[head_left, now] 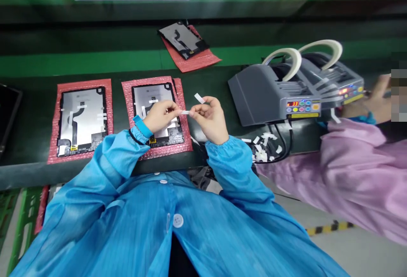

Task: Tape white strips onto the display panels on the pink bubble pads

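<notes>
My left hand [160, 116] and my right hand [210, 118] are raised together over the bench, both pinched on a small white strip of tape [185, 112] stretched between their fingertips. A second white tape piece [199, 97] sticks up from my right fingers. Directly under my left hand lies an opened tablet back [152, 99] on a pink bubble-wrap mat [127, 94]. A second opened tablet [82, 120] rests on its own pink mat to the left.
Two grey tape dispensers [270, 94] with tape rolls stand at the right, white tape scraps [263, 147] in front of them. A co-worker in a pink sleeve [349, 171] reaches to the far dispenser. Another tablet on a pink mat [186, 41] lies farther back.
</notes>
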`<state>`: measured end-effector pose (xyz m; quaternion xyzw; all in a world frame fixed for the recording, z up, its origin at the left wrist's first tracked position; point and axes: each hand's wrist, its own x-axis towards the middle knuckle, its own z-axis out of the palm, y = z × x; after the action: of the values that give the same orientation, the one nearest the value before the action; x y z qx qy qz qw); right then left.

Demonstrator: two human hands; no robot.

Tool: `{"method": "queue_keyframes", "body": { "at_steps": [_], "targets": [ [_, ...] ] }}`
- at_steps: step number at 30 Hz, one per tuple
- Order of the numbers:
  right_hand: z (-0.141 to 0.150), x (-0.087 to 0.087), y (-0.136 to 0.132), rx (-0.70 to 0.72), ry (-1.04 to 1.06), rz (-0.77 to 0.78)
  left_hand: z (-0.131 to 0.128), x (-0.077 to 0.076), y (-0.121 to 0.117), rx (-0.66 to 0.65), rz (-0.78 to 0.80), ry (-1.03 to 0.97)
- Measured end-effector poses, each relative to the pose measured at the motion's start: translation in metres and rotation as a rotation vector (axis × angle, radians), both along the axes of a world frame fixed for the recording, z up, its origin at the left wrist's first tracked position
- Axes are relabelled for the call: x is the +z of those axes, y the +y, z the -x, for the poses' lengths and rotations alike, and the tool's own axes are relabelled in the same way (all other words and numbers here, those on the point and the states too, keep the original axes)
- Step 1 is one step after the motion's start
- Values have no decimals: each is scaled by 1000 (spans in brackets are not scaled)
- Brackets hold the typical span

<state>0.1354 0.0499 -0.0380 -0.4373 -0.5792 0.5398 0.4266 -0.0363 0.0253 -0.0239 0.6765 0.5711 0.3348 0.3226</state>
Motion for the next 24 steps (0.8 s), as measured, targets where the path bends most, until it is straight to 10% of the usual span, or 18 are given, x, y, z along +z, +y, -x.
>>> {"method": "queue_keyframes", "body": {
  "at_steps": [14, 24],
  "targets": [
    [24, -39, 31, 45, -224, 95, -4, -24, 6, 197, 85, 468],
    [27, -35, 31, 55, -336, 90, -7, -15, 4, 187, 199, 538]
  ]
}}
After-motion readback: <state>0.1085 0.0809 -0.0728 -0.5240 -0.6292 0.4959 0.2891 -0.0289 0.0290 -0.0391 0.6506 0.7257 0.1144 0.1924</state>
